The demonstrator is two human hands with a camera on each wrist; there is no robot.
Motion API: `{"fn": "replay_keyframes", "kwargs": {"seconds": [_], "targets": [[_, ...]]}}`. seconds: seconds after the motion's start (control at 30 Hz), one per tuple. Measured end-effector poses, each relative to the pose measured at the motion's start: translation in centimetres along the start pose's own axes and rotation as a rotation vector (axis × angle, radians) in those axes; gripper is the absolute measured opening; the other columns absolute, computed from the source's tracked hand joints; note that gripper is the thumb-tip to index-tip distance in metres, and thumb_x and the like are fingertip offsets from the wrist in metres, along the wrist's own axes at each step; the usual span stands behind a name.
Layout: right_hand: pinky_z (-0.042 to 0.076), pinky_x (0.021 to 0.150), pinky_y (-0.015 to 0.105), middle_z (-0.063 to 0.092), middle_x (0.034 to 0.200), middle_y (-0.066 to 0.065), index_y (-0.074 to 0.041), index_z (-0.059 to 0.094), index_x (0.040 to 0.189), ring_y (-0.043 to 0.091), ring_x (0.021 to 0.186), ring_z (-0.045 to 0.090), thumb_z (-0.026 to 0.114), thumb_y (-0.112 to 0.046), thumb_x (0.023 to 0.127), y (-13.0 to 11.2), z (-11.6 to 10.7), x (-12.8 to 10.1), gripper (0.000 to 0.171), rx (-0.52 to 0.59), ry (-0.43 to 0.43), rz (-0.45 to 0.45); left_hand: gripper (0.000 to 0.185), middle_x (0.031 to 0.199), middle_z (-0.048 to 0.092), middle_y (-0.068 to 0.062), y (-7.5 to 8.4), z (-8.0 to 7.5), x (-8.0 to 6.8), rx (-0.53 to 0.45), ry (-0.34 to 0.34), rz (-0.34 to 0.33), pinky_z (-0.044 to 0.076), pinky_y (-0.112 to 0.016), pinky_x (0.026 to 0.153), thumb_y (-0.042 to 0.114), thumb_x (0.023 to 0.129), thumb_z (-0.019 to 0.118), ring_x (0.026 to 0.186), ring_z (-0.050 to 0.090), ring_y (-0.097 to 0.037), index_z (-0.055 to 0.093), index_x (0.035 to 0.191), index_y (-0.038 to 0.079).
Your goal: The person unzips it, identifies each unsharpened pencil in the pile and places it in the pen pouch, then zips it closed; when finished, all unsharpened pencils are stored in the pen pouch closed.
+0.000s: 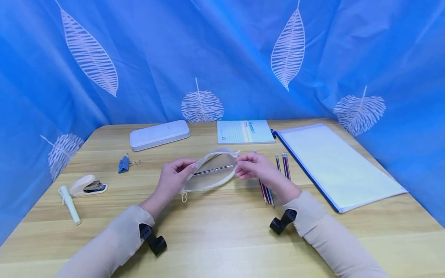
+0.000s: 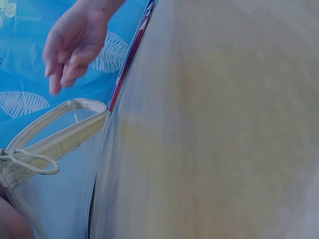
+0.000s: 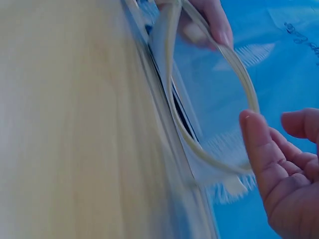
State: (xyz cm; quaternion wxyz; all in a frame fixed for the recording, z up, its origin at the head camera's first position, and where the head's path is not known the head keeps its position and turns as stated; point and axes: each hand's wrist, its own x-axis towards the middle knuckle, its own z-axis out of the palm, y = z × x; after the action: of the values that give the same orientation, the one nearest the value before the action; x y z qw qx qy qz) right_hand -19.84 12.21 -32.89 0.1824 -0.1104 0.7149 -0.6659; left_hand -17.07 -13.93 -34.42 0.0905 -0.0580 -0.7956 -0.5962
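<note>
Between both hands, a soft pouch (image 1: pixel 208 175) is held open on the table (image 1: pixel 222 231): its rim is pinched by the left hand (image 1: pixel 174 177), while the right hand (image 1: pixel 252 166), fingers loosely curled, is beside a pencil (image 1: pixel 213 170) lying inside. Limp, light fabric is judged best gripped at the zipper edge.

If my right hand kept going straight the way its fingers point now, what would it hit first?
Most likely the open rim of the pencil pouch: the right hand points left at that end, with a pencil just inside. Whether the fingertips already touch the rim is unclear.
</note>
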Motion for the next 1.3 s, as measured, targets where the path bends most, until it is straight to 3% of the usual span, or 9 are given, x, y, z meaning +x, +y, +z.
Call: {"fn": "replay_keyframes", "kwargs": {"seconds": [0.17, 0.33, 0.5, 0.73, 0.8, 0.9, 1.0, 1.17, 1.3], "targets": [[0.054, 0.072, 0.031, 0.060, 0.100, 0.028, 0.012, 0.051, 0.116, 0.017, 0.078, 0.064, 0.055, -0.009, 0.091, 0.1, -3.0, -1.0, 0.033, -0.310, 0.030, -0.039, 0.017, 0.082, 0.067, -0.010, 0.0, -0.2, -0.1, -0.006, -0.003, 0.016, 0.043, -0.018, 0.058, 0.008, 0.085, 0.066, 0.066, 0.052, -0.005, 0.069, 0.097, -0.003], [0.053, 0.072, 0.029, 0.062, 0.095, 0.016, 0.007, 0.057, 0.112, 0.019, 0.081, 0.061, 0.061, -0.008, 0.086, 1.1, -4.7, -1.3, 0.031, -0.558, 0.083, -0.014, 0.016, 0.083, 0.067, -0.012, 0.0, -0.3, -0.2, -0.002, -0.005, 0.019, 0.043, -0.018, 0.058, 0.006, 0.085, 0.065, 0.066, 0.052, -0.005, 0.069, 0.097, -0.003], [0.046, 0.069, 0.028, 0.060, 0.087, 0.007, 0.000, 0.062, 0.106, 0.017, 0.077, 0.054, 0.067, -0.011, 0.081, 1.7, -5.3, -1.2, 0.027, -0.769, 0.112, 0.056, 0.016, 0.083, 0.067, -0.013, 0.0, -0.3, -0.2, -0.003, -0.009, 0.027, 0.043, -0.018, 0.058, 0.006, 0.085, 0.065, 0.066, 0.052, -0.005, 0.069, 0.097, -0.004], [0.042, 0.062, 0.029, 0.057, 0.073, 0.004, 0.005, 0.061, 0.110, 0.017, 0.066, 0.050, 0.065, -0.007, 0.078, 1.0, -5.1, -0.8, 0.035, -1.031, 0.092, 0.084, 0.017, 0.084, 0.067, -0.012, -0.1, -0.3, -0.4, 0.003, -0.005, 0.011, 0.043, -0.019, 0.059, 0.007, 0.085, 0.065, 0.067, 0.052, -0.005, 0.069, 0.098, -0.003], [0.043, 0.064, 0.031, 0.060, 0.077, 0.007, 0.006, 0.060, 0.113, 0.020, 0.067, 0.051, 0.063, -0.006, 0.076, 0.8, -5.1, -0.7, 0.039, -1.073, 0.086, 0.110, 0.016, 0.084, 0.067, -0.013, -0.1, -0.3, -0.4, -0.001, -0.005, 0.011, 0.043, -0.018, 0.059, 0.007, 0.085, 0.065, 0.067, 0.052, -0.005, 0.069, 0.097, -0.003], [0.044, 0.069, 0.034, 0.063, 0.095, 0.015, 0.007, 0.057, 0.118, 0.022, 0.074, 0.052, 0.063, -0.007, 0.075, 0.6, -5.2, -0.6, 0.045, -1.111, 0.083, 0.151, 0.016, 0.084, 0.067, -0.015, -0.1, -0.3, -0.4, -0.008, -0.004, 0.016, 0.043, -0.018, 0.058, 0.006, 0.085, 0.065, 0.066, 0.052, -0.006, 0.069, 0.097, -0.003], [0.049, 0.066, 0.034, 0.061, 0.105, 0.019, 0.007, 0.051, 0.124, 0.021, 0.073, 0.058, 0.063, -0.006, 0.076, 0.6, -5.4, -0.5, 0.052, -1.070, 0.063, 0.217, 0.016, 0.084, 0.067, -0.015, -0.1, -0.4, -0.4, -0.009, -0.006, 0.019, 0.043, -0.018, 0.058, 0.006, 0.085, 0.065, 0.067, 0.053, -0.006, 0.069, 0.097, -0.003], [0.051, 0.051, 0.026, 0.061, 0.087, 0.014, 0.008, 0.036, 0.135, 0.016, 0.056, 0.060, 0.059, -0.001, 0.077, 0.7, -5.5, -0.5, 0.063, -0.967, 0.007, 0.305, 0.016, 0.085, 0.067, -0.016, -0.2, -0.5, -0.3, -0.003, -0.002, 0.020, 0.043, -0.018, 0.058, 0.007, 0.085, 0.065, 0.067, 0.053, -0.006, 0.070, 0.097, -0.003], [0.052, 0.053, 0.026, 0.059, 0.092, 0.017, 0.006, 0.037, 0.134, 0.017, 0.059, 0.060, 0.061, -0.001, 0.076, 1.0, -6.0, -0.7, 0.063, -0.882, 0.043, 0.308, 0.016, 0.086, 0.067, -0.017, -0.1, -0.4, -0.3, -0.019, -0.013, 0.029, 0.044, -0.018, 0.058, 0.006, 0.085, 0.065, 0.067, 0.054, -0.006, 0.069, 0.097, -0.004]]}}
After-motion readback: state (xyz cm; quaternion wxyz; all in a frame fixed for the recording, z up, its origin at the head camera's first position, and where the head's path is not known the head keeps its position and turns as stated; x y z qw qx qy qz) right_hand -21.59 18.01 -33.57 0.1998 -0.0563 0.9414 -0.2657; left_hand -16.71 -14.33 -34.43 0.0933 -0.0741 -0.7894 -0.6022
